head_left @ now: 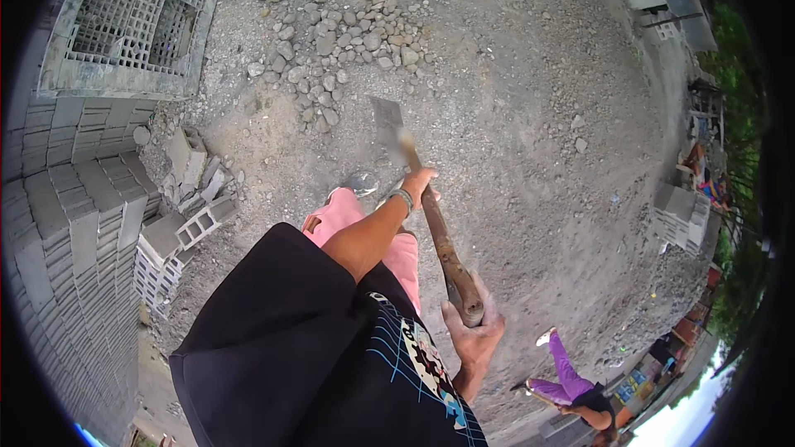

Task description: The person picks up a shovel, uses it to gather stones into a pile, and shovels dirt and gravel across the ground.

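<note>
I have a shovel (pixel 431 207) in both hands, held out in front of me over the gravelly ground (pixel 530 141). My left hand (pixel 416 185) grips the wooden handle about midway along, fingers (pixel 429 195) wrapped tight around it, and there is a bracelet (pixel 403 198) on that wrist. My right hand (pixel 476 327) closes around the near end of the handle, low in the view and close to my body, with its fingers curled round the knob of the shaft. The handle runs from that hand up and slightly left to the flat grey blade (pixel 386 126), which is at the far end, over loose dirt; I cannot tell whether it touches the ground.

Beyond the blade, further off, lies a heap of rounded stones (pixel 348 37). To the left stand stacked grey concrete blocks (pixel 70 215) in tidy rows, with a few loose and broken blocks (pixel 192 199) tumbled just beside them. Far left is a pallet of hollow blocks (pixel 137 16) seen from above. On the right, well apart from me, sits a smaller stack of blocks (pixel 681 215). My black shirt (pixel 306 348) and pink shorts (pixel 364 228) fill the near middle. Near right, another person in purple trousers (pixel 567 372) bends low over the ground.
</note>
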A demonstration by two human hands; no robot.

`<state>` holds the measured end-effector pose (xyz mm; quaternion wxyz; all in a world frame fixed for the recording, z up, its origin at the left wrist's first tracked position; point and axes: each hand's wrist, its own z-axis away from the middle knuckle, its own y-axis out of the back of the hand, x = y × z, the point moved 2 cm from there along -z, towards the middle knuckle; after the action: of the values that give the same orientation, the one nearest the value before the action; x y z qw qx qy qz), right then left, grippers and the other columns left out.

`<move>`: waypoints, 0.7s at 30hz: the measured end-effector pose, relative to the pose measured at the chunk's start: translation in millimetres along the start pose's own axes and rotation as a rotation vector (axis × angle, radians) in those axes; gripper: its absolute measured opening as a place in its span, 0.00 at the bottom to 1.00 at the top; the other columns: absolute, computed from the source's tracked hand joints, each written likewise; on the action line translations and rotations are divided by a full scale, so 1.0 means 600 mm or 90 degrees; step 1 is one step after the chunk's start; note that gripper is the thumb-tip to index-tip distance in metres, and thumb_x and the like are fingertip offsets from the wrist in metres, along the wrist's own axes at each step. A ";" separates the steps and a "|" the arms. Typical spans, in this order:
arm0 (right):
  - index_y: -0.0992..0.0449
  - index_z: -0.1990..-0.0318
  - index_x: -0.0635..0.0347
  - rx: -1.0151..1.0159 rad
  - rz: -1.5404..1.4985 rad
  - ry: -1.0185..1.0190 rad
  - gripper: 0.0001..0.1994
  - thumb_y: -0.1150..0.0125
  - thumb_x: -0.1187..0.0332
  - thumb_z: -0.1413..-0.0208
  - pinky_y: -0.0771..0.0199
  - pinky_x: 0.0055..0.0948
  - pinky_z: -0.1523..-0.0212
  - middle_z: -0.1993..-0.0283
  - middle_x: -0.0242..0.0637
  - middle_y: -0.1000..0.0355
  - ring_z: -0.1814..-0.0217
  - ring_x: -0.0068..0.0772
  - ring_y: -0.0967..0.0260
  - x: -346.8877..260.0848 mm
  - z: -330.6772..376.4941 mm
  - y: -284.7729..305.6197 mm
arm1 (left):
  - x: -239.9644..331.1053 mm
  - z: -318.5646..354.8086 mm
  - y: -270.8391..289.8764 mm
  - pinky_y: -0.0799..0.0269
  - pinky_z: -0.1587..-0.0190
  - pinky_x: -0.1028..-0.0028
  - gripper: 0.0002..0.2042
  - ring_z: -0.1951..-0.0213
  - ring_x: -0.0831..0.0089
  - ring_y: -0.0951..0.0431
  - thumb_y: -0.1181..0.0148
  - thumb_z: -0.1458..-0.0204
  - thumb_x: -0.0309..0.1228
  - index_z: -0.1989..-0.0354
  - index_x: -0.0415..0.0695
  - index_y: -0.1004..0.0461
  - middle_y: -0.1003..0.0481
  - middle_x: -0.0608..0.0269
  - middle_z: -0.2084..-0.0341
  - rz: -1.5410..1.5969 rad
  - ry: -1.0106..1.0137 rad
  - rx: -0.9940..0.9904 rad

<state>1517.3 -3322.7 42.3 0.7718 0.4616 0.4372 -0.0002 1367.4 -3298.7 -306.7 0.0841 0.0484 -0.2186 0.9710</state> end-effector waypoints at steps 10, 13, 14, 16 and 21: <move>0.29 0.44 0.61 -0.145 -0.056 0.258 0.28 0.36 0.70 0.59 0.23 0.42 0.64 0.63 0.48 0.23 0.64 0.51 0.24 0.038 -0.091 0.025 | 0.092 0.047 0.062 0.28 0.60 0.59 0.27 0.67 0.59 0.23 0.47 0.46 0.48 0.44 0.43 0.37 0.25 0.53 0.65 -0.061 -0.067 -0.174; 0.28 0.44 0.61 -0.165 0.014 0.275 0.29 0.39 0.70 0.60 0.24 0.43 0.62 0.65 0.48 0.24 0.64 0.51 0.24 0.059 -0.115 0.001 | 0.112 0.075 0.051 0.29 0.58 0.60 0.27 0.67 0.64 0.23 0.50 0.44 0.52 0.41 0.48 0.35 0.23 0.56 0.64 -0.286 -0.064 -0.148; 0.28 0.44 0.61 -0.160 0.010 0.270 0.29 0.39 0.70 0.60 0.24 0.43 0.62 0.65 0.48 0.24 0.64 0.51 0.24 0.079 -0.128 -0.014 | 0.118 0.087 0.050 0.29 0.57 0.62 0.27 0.66 0.67 0.23 0.51 0.43 0.53 0.40 0.51 0.34 0.22 0.56 0.64 -0.415 -0.034 -0.084; 0.29 0.44 0.60 -0.298 0.124 0.175 0.30 0.40 0.69 0.62 0.25 0.45 0.61 0.66 0.51 0.24 0.63 0.52 0.24 0.114 -0.155 -0.056 | 0.130 0.101 0.061 0.28 0.59 0.65 0.26 0.67 0.72 0.24 0.50 0.42 0.53 0.40 0.53 0.33 0.22 0.61 0.66 -0.534 -0.068 -0.041; 0.27 0.43 0.57 -0.164 0.008 -0.008 0.31 0.35 0.64 0.62 0.25 0.42 0.60 0.63 0.55 0.24 0.63 0.53 0.24 0.107 -0.180 -0.025 | 0.173 0.108 0.227 0.25 0.71 0.68 0.19 0.73 0.73 0.22 0.48 0.42 0.44 0.47 0.49 0.29 0.21 0.62 0.70 -0.597 -0.183 0.190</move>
<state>1478.0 -3228.5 -32.2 0.8274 0.3613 0.4260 0.0584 1244.2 -3433.3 -291.3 0.4720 0.2855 -0.0417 0.8331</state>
